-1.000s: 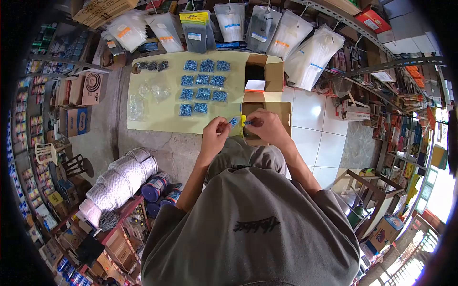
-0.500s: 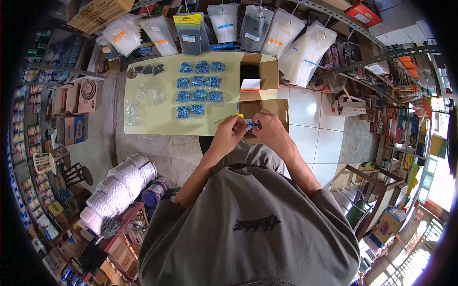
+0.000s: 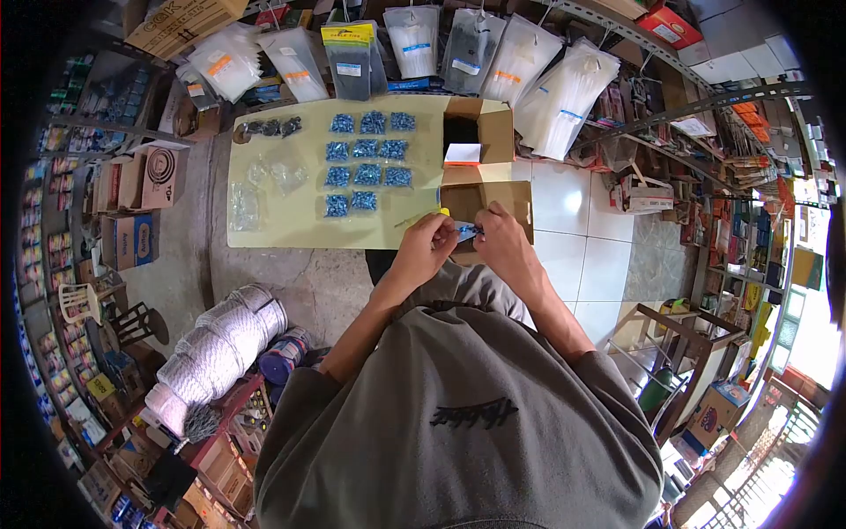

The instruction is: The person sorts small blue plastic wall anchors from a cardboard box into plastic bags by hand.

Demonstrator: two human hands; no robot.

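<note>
Between my two hands is a small clear plastic bag with blue pieces [image 3: 466,232], held over the front right of the pale yellow table. My left hand [image 3: 425,242] is closed, its fingertips pinching the bag's left side. My right hand [image 3: 500,238] grips the other side with bent fingers. Just behind the bag lies an open cardboard box [image 3: 522,201], partly hidden by my right hand. A small yellow object [image 3: 443,212] shows beside my left fingertips. Several filled bags of blue pieces [image 3: 365,176] lie in rows on the table [image 3: 308,231], left of the box.
Another open cardboard box [image 3: 499,141] stands behind, with a white and orange card [image 3: 463,153]. Clear plastic bags [image 3: 245,207] and dark small packs [image 3: 271,128] lie at the table's left. Packs of cable ties [image 3: 411,44] hang beyond. A rope roll [image 3: 220,353] sits at lower left.
My right hand has shifted slightly, and the bag between my fingers has tilted a little. Both hands stay at the same spot over the table.
</note>
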